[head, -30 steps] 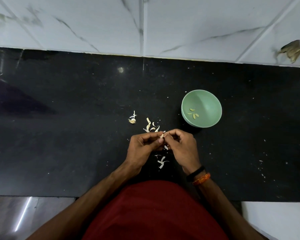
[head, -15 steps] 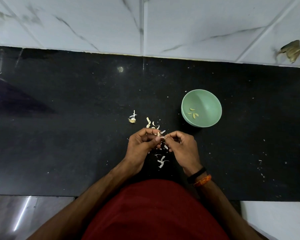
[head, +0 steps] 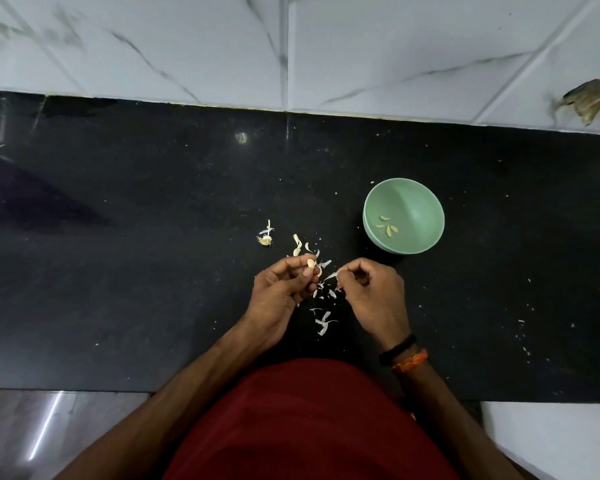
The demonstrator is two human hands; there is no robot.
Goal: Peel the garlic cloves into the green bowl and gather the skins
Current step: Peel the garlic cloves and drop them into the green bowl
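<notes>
Garlic clove (head: 311,263) between left fingers (head: 305,271)

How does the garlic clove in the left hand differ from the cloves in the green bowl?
The held clove is pinched at the left hand fingertips, above the counter; the bowl cloves lie loose on the green bowl floor. The held clove is single; the bowl cloves number about four. Both look pale and peeled.
</notes>
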